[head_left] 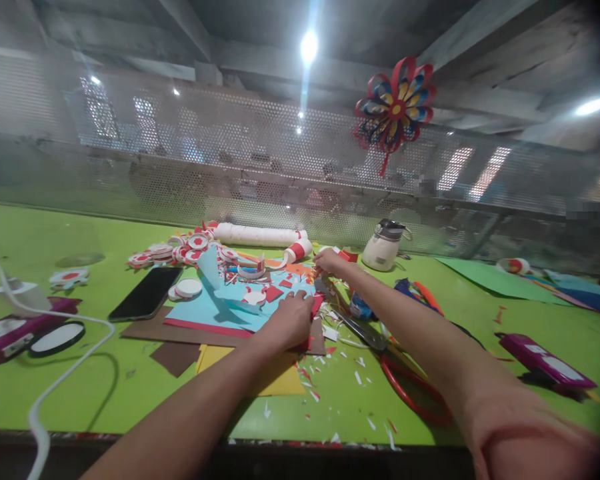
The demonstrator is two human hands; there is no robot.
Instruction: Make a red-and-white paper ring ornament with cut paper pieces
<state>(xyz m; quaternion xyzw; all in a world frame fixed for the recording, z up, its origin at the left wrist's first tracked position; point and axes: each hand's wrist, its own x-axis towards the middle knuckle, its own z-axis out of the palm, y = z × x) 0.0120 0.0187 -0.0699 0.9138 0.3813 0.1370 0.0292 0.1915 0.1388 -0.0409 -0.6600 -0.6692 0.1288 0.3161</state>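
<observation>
My left hand (291, 319) rests on the right side of a stack of coloured paper, its fingers bent together. A bit of red paper (317, 307) shows beside its fingertips; whether they hold it is hidden. Farther out, my right hand (329, 261) reaches forward with fingers curled down near small red and white paper pieces (349, 255). What it grips, if anything, I cannot make out. Light blue sheets (210, 312) lie on top of the stack, with a white and red paper disc (254, 298) on them. Large red-handled scissors (365, 332) lie under my right forearm.
Red and white paper discs (197, 241) are piled behind the stack, beside a white roll (260, 235). A black phone (146, 293) lies left of it. A white jar (381, 247) stands at the back. Paper scraps (359, 378) litter the green table (145, 390); a white cable (55, 383) crosses the left.
</observation>
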